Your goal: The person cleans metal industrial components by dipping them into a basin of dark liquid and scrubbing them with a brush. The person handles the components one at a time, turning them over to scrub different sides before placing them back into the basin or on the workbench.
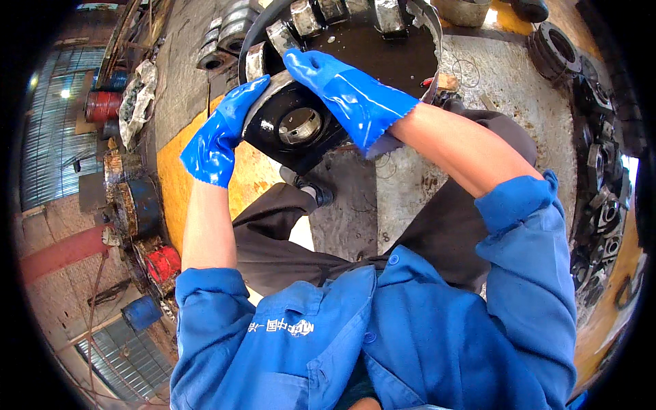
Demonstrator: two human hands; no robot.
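A thick, dark metal ring (265, 128), wet and glossy, is tilted so its round bore faces me, at the near edge of a round tub (438, 42). My left hand (222, 133), in a blue rubber glove, is closed on the ring's left side. My right hand (342, 92), gloved the same way, lies over its top with the fingers curved down along the rim. Dark liquid fills the tub. Several metal blocks (305, 18) line its far wall, partly in the liquid. The fingertips of both hands are partly hidden.
More metal rings (236, 33) lie beyond the tub at left. Stacked dark rings (555, 49) stand at far right, above a row of nut-like parts (601, 160). Drums and a red can (162, 263) stand at left. My shoe (318, 193) is below the ring.
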